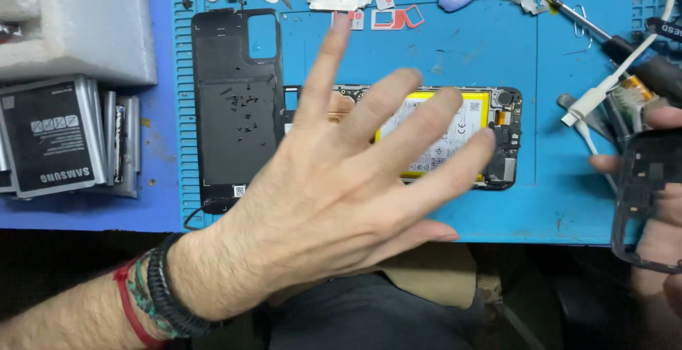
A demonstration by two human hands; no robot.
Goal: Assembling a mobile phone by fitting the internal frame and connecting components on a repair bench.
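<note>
The left hand is held flat with fingers spread wide above the opened phone, which lies lengthwise in the middle of the blue mat on the tabletop, its yellow-edged battery partly covered by the fingers. At the right edge of the view a dark phone frame is gripped by the right hand. A black back cover is seen just left of the phone. Bare mat is left along the near edge, beside stacked batteries.

A blue ribbed work mat covers the bench, dark floor below.
</note>
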